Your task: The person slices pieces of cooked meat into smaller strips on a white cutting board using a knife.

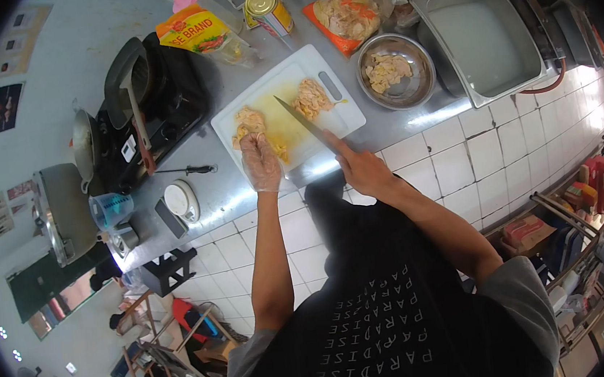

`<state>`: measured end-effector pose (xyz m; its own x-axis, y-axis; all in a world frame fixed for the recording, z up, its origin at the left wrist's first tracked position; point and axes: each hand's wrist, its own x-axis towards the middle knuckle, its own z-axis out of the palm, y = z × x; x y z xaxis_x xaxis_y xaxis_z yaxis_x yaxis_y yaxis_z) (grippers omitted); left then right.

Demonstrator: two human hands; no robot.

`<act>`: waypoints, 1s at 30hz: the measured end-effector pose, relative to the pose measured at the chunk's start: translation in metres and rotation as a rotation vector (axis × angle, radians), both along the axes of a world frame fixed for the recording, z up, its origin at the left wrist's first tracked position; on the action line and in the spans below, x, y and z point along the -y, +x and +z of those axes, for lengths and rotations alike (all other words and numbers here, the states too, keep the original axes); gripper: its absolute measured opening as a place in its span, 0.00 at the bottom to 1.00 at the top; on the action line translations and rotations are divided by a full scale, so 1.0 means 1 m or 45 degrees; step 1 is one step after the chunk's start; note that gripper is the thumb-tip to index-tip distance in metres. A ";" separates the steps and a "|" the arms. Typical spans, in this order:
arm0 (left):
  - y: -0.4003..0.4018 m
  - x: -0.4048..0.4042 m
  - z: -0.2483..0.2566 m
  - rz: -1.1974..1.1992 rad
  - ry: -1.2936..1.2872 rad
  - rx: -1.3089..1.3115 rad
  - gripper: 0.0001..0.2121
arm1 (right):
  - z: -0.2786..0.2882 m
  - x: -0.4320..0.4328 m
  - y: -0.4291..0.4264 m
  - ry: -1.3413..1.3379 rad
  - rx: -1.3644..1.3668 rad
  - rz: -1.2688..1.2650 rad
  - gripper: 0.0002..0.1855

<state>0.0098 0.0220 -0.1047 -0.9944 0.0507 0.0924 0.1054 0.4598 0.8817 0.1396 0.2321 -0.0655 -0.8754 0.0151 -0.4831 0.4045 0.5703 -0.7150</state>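
A white plastic cutting board (296, 69) lies at an angle on the steel worktop, wet with yellowish liquid. My left hand (261, 162), in a clear plastic glove, grips the near end of a heap of raw chicken meat (247, 120) on the board's left side. Small yellow scraps (280, 149) lie just right of that hand. My bare right hand (363, 171) holds a kitchen knife (304, 122), its blade slanting up and left over the board. Beyond the blade sits a second heap of chopped meat (312, 98), near the board's handle slot.
Right of the board stand a steel bowl (399, 100) holding meat pieces and a deep steel pan (490, 45) with cloudy liquid. Behind are a bag of meat (348, 12), a can (265, 6) and a yellow pouch (194, 30). Leftward are a stove (178, 91), honing steel (199, 169) and scale (178, 198).
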 end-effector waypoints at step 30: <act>0.009 -0.047 0.093 0.148 0.818 0.269 0.09 | 0.011 -0.035 0.040 -0.168 -0.232 -0.188 0.39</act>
<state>0.0190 0.0692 -0.0120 -0.9901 -0.0574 -0.1278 -0.1170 -0.1632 0.9796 0.1798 0.2670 -0.0540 -0.9412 0.0964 -0.3238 0.3338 0.4120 -0.8478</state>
